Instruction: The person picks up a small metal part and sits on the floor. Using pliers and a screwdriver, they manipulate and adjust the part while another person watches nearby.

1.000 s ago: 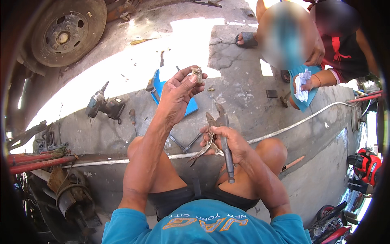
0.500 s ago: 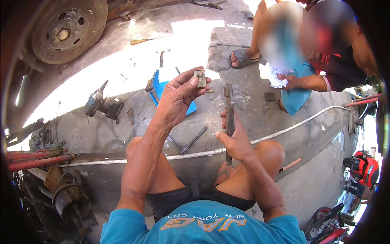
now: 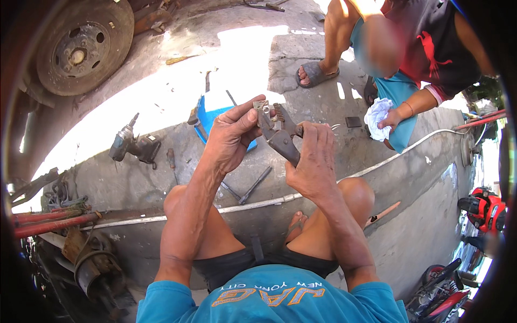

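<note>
My left hand [image 3: 229,137] holds a small, dull metal piece [image 3: 259,105] up in its fingertips, above a blue plastic tray [image 3: 204,119] on the floor. Locking pliers [image 3: 283,144] are in my right hand [image 3: 312,164], their open-looking jaws raised against or just beside that piece; whether they grip it I cannot tell. Just below lie two dark metal rods [image 3: 253,185]. A cordless impact tool [image 3: 134,142] and a screwdriver [image 3: 171,158] lie to the left of my hands.
A truck wheel [image 3: 81,54] stands upper left. Red pipes [image 3: 54,220] and greasy parts are at left. A white pipe [image 3: 140,217] crosses the floor. At upper right a person's hand [image 3: 396,116] holds crumpled white cloth [image 3: 377,113]. A red motorcycle [image 3: 484,215] stands at right.
My right hand has risen with the pliers and tilted them toward the metal piece in my left hand, bringing the jaws to it. The other person's body and cloth have shifted slightly.
</note>
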`<state>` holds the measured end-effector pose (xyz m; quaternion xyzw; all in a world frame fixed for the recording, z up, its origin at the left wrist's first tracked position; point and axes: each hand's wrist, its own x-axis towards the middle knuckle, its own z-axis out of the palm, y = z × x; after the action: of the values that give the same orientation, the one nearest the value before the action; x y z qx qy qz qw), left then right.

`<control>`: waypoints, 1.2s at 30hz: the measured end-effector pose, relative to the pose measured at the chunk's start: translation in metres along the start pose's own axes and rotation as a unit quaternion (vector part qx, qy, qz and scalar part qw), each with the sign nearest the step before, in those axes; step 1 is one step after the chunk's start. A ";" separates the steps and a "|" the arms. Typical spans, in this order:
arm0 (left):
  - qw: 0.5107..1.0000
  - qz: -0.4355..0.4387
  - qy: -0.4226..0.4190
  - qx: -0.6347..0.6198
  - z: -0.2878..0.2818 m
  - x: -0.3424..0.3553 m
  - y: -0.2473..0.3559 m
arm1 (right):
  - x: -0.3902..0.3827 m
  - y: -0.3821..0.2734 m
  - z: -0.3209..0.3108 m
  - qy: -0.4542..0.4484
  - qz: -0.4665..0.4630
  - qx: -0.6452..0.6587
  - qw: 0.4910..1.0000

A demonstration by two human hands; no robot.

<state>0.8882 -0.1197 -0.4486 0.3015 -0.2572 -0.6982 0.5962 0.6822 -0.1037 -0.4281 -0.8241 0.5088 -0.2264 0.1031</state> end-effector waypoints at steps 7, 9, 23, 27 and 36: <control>1.000 -0.008 -0.012 -0.023 -0.007 -0.004 -0.007 | -0.003 0.002 0.000 0.029 -0.022 -0.026 0.999; 0.999 -0.012 -0.023 -0.038 -0.005 -0.004 -0.009 | -0.005 0.004 -0.001 0.036 -0.026 -0.031 0.999; 0.997 -0.012 -0.069 0.010 -0.009 -0.004 -0.010 | -0.014 0.009 -0.010 0.028 -0.031 -0.010 0.999; 0.998 0.008 -0.056 0.022 -0.004 -0.006 -0.009 | -0.017 0.009 -0.007 0.016 -0.032 0.009 0.999; 0.996 0.016 -0.084 0.036 -0.006 -0.011 -0.002 | -0.020 0.011 -0.001 0.029 -0.049 0.027 0.998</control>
<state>0.8925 -0.1082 -0.4528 0.2584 -0.3364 -0.7016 0.5726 0.6651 -0.0915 -0.4366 -0.8381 0.4640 -0.2690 0.0996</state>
